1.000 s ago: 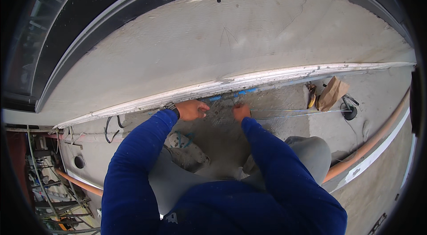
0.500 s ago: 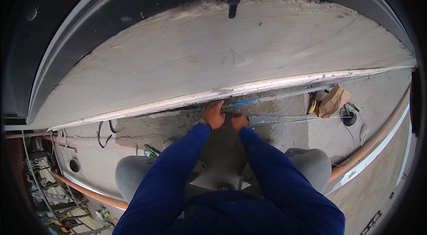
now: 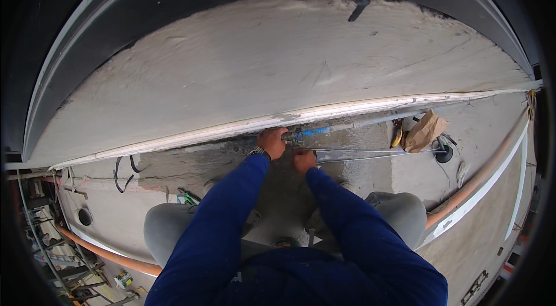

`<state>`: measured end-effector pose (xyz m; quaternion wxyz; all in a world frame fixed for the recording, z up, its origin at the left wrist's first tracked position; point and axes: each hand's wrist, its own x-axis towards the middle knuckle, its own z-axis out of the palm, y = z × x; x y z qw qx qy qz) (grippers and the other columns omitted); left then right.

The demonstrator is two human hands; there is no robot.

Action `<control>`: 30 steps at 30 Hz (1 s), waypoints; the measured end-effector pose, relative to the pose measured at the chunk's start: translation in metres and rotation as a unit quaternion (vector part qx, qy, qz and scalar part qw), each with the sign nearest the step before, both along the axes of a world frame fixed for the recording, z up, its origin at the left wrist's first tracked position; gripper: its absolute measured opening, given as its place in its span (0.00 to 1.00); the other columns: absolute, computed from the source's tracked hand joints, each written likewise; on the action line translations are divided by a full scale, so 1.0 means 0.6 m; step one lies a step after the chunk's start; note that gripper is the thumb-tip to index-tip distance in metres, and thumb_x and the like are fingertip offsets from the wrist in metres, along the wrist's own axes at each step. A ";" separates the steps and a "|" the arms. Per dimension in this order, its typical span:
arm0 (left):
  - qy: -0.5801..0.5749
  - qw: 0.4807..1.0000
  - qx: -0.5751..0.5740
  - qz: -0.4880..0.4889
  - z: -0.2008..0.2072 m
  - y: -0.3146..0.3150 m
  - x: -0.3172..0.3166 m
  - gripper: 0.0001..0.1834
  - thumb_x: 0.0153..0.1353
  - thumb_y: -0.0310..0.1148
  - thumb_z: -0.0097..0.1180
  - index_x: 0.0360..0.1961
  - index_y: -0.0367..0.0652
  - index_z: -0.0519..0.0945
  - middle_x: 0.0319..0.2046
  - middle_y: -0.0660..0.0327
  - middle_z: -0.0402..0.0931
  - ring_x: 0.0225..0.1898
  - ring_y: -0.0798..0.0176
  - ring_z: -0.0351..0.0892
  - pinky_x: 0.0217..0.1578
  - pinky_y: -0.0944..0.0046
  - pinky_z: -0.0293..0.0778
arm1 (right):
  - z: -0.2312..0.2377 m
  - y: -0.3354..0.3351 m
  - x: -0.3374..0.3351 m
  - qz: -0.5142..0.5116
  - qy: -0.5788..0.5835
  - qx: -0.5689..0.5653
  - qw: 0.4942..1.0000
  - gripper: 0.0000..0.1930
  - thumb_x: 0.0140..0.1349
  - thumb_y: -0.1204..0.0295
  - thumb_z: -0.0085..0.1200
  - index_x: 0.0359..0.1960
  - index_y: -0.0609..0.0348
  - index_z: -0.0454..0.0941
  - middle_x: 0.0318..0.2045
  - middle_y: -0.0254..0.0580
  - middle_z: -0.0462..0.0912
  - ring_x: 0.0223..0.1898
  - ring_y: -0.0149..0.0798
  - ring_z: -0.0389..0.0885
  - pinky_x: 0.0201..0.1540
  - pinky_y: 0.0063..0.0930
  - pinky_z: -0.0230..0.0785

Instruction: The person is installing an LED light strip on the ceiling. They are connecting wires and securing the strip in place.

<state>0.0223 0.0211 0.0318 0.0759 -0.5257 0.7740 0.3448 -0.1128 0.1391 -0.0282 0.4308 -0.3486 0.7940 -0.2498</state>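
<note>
A pale pipe with a blue section (image 3: 315, 131) runs along the base of the wall. At its left end is a small dark pipe fitting (image 3: 291, 137). My left hand (image 3: 272, 143), with a watch on the wrist, is closed around the fitting's left side; its fingertips are partly hidden. Just to the right and nearer to me, my right hand (image 3: 303, 161) is closed in a fist, and what it holds is hidden. Two thin pale strands (image 3: 370, 151) stretch from beside this fist to the right across the floor.
A brown paper bag (image 3: 425, 131) lies at the right beside a yellow-and-black tool (image 3: 397, 133) and a round black object (image 3: 444, 154). Black cable pieces (image 3: 120, 176) lie at left. An orange hose (image 3: 463, 199) curves behind me. The pale wall (image 3: 231, 68) rises in front.
My left hand has moved from beside the pipe's end onto the fitting, its fingers closing. My right hand has shifted slightly left and nearer. The whole view has turned a little.
</note>
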 end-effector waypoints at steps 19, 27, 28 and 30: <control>0.014 1.000 0.012 -0.001 -0.003 -0.007 0.006 0.23 0.65 0.42 0.63 0.62 0.61 0.79 0.58 0.55 0.82 0.63 0.45 0.77 0.66 0.31 0.61 | -0.039 -0.046 0.060 -0.335 -0.348 -0.126 0.867 0.02 0.62 0.78 0.60 0.34 0.57 0.81 0.24 0.28 0.78 0.24 0.24 0.73 0.27 0.24 0.64; 0.013 0.999 -0.044 0.027 -0.014 0.018 0.000 0.22 0.62 0.40 0.65 0.59 0.62 0.81 0.55 0.59 0.83 0.61 0.49 0.77 0.64 0.39 0.63 | -0.035 -0.033 0.060 -0.322 -0.200 -0.126 0.917 0.05 0.59 0.76 0.60 0.36 0.62 0.84 0.26 0.34 0.81 0.28 0.30 0.77 0.34 0.29 0.71; 0.016 0.998 -0.050 0.030 -0.014 0.020 -0.002 0.22 0.62 0.40 0.65 0.58 0.63 0.82 0.55 0.59 0.83 0.60 0.49 0.77 0.64 0.39 0.62 | -0.037 -0.031 0.056 -0.314 -0.168 -0.121 0.927 0.05 0.58 0.75 0.60 0.34 0.63 0.84 0.27 0.36 0.82 0.29 0.32 0.78 0.36 0.31 0.72; 0.021 0.998 -0.047 0.034 -0.012 0.017 -0.005 0.21 0.62 0.39 0.65 0.58 0.62 0.82 0.54 0.59 0.83 0.60 0.49 0.77 0.63 0.39 0.63 | -0.036 -0.031 0.054 -0.299 -0.108 -0.111 0.942 0.06 0.55 0.73 0.61 0.32 0.64 0.84 0.28 0.41 0.83 0.30 0.37 0.80 0.40 0.35 0.74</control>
